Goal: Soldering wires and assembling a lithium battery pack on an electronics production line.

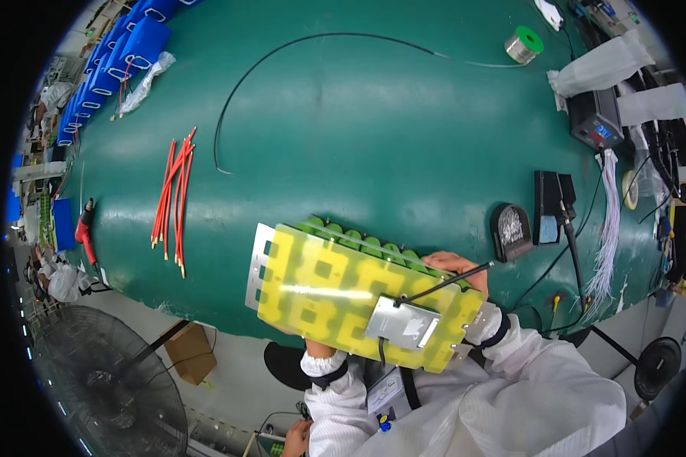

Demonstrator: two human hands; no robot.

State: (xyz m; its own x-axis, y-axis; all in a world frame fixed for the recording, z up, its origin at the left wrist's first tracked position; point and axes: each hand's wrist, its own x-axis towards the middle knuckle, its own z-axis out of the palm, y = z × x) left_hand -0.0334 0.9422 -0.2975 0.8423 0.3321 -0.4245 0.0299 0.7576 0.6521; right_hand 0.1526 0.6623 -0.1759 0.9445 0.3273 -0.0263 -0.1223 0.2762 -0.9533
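Note:
A battery pack point(320, 282) of green cylindrical cells, covered by a yellow insulating sheet, is held tilted at the table's near edge. On its face sits a silver metal plate point(404, 324) with black cables coming off it. My right hand point(461, 268) grips the pack's right end, fingers over the far edge by the green cells. At the near left edge my left hand point(284, 330) holds the pack from below; nearly all its fingers are hidden behind the sheet. A pale perforated strip point(259, 265) sticks out at the pack's left end.
Red wires point(177, 198) lie left on the green table point(343, 129). Beyond the pack curves a black cable point(282, 52), ending near a solder spool point(524, 46). A soldering iron point(568, 221), tip-cleaner point(511, 232) and white wires point(608, 221) are right. Another person's hand point(297, 439) shows below.

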